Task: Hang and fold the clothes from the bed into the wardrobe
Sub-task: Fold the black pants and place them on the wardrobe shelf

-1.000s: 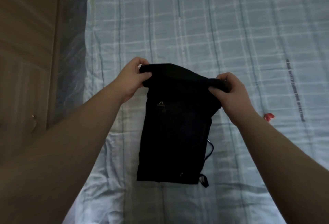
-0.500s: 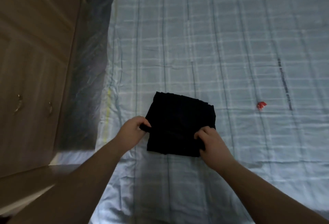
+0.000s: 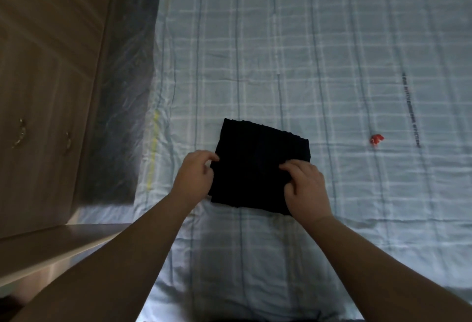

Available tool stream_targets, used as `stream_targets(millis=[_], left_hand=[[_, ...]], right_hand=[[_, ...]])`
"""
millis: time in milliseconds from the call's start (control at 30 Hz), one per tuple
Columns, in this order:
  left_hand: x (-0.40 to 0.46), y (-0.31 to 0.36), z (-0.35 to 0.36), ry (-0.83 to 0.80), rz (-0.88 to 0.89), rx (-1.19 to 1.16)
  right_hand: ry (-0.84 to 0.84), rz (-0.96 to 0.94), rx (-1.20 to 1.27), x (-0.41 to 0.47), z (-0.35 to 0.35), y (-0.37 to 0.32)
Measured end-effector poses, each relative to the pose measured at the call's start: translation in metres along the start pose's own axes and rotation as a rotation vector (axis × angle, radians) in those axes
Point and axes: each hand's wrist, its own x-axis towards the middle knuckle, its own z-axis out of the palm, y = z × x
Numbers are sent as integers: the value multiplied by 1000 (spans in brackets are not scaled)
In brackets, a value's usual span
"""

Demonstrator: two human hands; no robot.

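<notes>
Garment: a black folded garment (image 3: 258, 165) lies flat on the bed (image 3: 293, 66), near the bed's left side; folded into a compact, roughly square packet; its far edge shows stacked layers; kind of garment cannot be told in this light.
Left hand: the left hand (image 3: 195, 174) sits at the packet's left edge; fingers (image 3: 208, 156) curled, thumb and forefinger pinching the cloth at that edge; forearm reaches in from the lower left.
Right hand: the right hand (image 3: 305, 186) lies on the packet's near right corner; fingers (image 3: 287, 168) bent and bunched on the cloth, gripping a fold of it; forearm reaches in from the lower right.
Bed cover: a pale blue checked sheet (image 3: 332, 194) covers the bed; lightly creased near the person; a line of dark printed text (image 3: 411, 109) runs along it at the right, too small to read.
Red item: a small red object (image 3: 376, 139) lies on the sheet, well apart from the garment to its right; what it is cannot be told.
Wardrobe: a wooden wardrobe (image 3: 51, 79) stands left of the bed; two metal handles (image 3: 21, 132) show on closed doors.
Bed side: clear plastic wrap (image 3: 127, 91) covers the mattress side between wardrobe and sheet.
Lighting: dim; detail in the black cloth is lost.
</notes>
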Motion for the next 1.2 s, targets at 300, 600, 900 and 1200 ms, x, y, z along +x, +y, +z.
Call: stream_targets(millis=[300,600,900,1200], left_hand=[[1,9,83,-274,211,596],[-3,2,73,80,-114,-107],[34,10,51,-217,-569,-510],[14,23,13,-245,-502,-857]], right_hand=[[-256,54,-325,10,44,7],[109,528,460,2,29,11],[-147,980,913,33,26,16],[-160,801,1185,18,-13,-5]])
